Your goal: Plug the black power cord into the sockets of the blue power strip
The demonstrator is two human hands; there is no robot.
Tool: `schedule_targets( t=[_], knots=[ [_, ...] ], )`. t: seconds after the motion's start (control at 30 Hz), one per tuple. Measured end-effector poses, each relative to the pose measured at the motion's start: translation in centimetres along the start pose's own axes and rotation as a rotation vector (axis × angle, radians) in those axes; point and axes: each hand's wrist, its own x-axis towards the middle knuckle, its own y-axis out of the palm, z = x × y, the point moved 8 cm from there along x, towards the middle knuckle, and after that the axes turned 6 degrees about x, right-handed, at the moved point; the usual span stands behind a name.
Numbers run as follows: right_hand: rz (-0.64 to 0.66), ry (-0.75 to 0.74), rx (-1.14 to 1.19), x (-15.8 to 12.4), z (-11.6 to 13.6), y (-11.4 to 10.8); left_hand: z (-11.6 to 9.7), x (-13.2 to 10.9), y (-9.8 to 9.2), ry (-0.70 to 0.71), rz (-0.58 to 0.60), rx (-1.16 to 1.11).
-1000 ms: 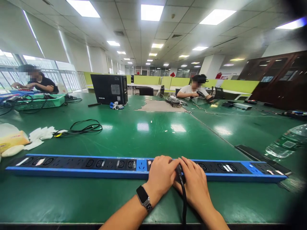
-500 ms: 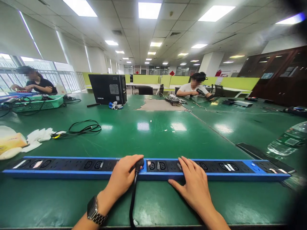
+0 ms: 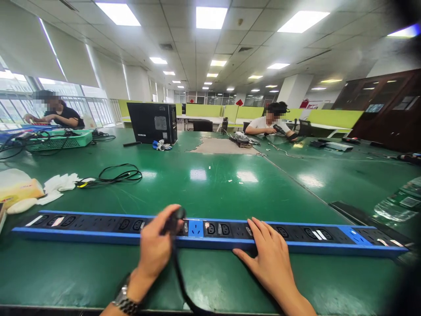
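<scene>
A long blue power strip (image 3: 230, 242) with black sockets lies across the table in front of me. My left hand (image 3: 156, 245), with a watch on its wrist, is closed around a black power plug (image 3: 177, 216), held just above the strip's middle. From the plug a black cord (image 3: 179, 274) runs down toward the table's near edge. Beside the plug, the blue socket section (image 3: 196, 228) shows with nothing in it. My right hand (image 3: 269, 250) rests on the strip right of centre, fingers spread over its top and thumb against its near side.
Beyond the strip lie a coiled black cable (image 3: 120, 174), tissues (image 3: 62, 183), a water bottle (image 3: 403, 202) and a black computer case (image 3: 153, 123). A green basket (image 3: 62, 140) stands far left. Two people (image 3: 271, 123) sit across the table.
My left hand has lifted the plug off the blue socket section and moved it up and left. The right hand stays on the strip. The view has shifted slightly.
</scene>
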Motion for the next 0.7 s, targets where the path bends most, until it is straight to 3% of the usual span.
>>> schedule_targets(
  t=[0.03,0.07,0.17,0.27,0.5,0.57,0.7],
  knots=[
    [0.003,0.003,0.002,0.0,0.0,0.0,1.3,0.1,-1.8,-0.086,-0.071,0.023],
    [0.006,0.006,0.004,0.0,0.0,0.0,2.4,0.2,-3.0,-0.123,-0.070,0.059],
    [0.005,0.010,0.007,0.0,0.1,0.0,5.2,0.2,-4.8,-0.103,0.089,0.178],
    [0.001,0.006,0.002,-0.1,0.1,0.0,6.7,0.0,-5.1,-0.026,0.213,0.239],
    [-0.003,0.006,-0.001,-0.1,0.2,-0.2,6.2,0.8,-4.0,0.218,0.456,0.286],
    [0.003,0.011,0.003,-0.1,0.2,-0.1,6.5,0.6,-3.9,0.263,0.455,0.307],
    [0.016,0.026,0.006,-0.1,0.1,0.1,7.0,-0.2,-4.4,0.252,0.321,0.327]
  ],
)
